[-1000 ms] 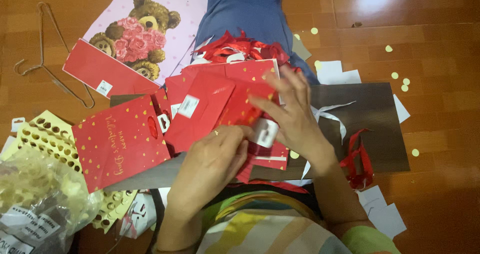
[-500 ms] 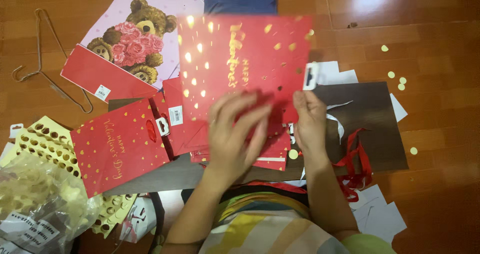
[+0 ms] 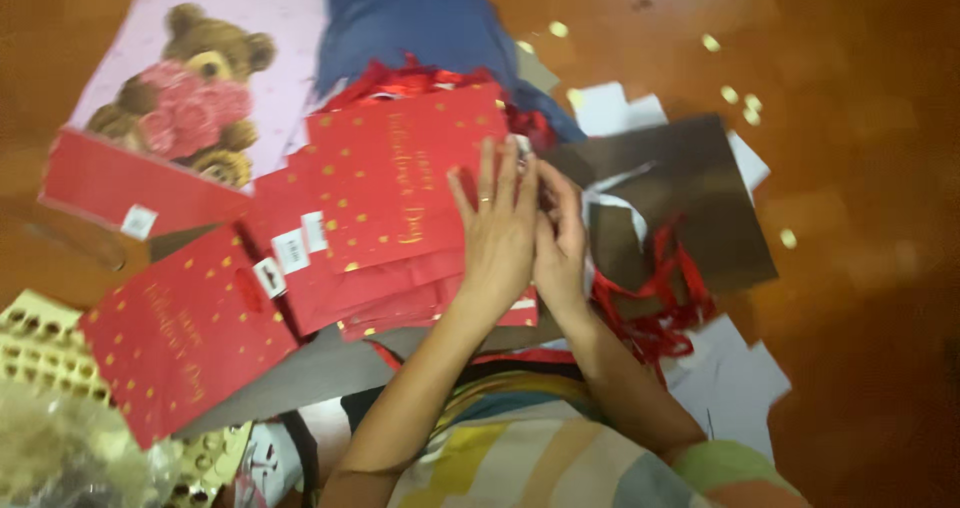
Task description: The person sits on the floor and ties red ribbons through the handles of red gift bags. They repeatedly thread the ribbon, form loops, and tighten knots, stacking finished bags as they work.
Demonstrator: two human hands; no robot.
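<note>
Head view looks down on a stack of red gift bags (image 3: 400, 183) lying flat on the wooden floor (image 3: 860, 98), the top one dotted with gold spots and gold script. The left hand (image 3: 497, 233) lies palm-down on its right edge, fingers spread flat, gripping nothing. The right hand (image 3: 560, 243) sits just beside it, fingers curled at the stack's edge; whether they pinch anything I cannot tell. Motion blur softens everything. Red ribbon handles (image 3: 655, 298) trail over a dark bag (image 3: 700, 198). Bare floor opens to the right.
</note>
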